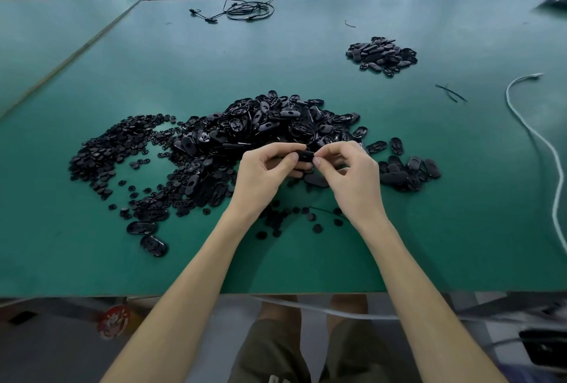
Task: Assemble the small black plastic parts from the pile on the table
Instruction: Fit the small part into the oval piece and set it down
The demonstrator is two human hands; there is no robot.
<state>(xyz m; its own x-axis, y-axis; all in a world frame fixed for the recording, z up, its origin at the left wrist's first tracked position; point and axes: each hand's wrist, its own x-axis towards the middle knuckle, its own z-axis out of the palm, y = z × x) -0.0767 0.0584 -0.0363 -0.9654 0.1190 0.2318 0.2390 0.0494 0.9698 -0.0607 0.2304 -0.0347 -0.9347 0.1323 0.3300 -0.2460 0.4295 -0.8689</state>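
A: Grip, both sides?
B: Left hand and right hand each pinch the same oval black part at their fingertips, one hand at each end.
A: Position of part?
B: Held just above the near edge of the main pile on the green table.
A: Other stock?
B: Round discs spread left, touching the pile; smaller heap far right, well apart. White cable along the right side

Dim, soft overhead light; wide-angle edge distortion.
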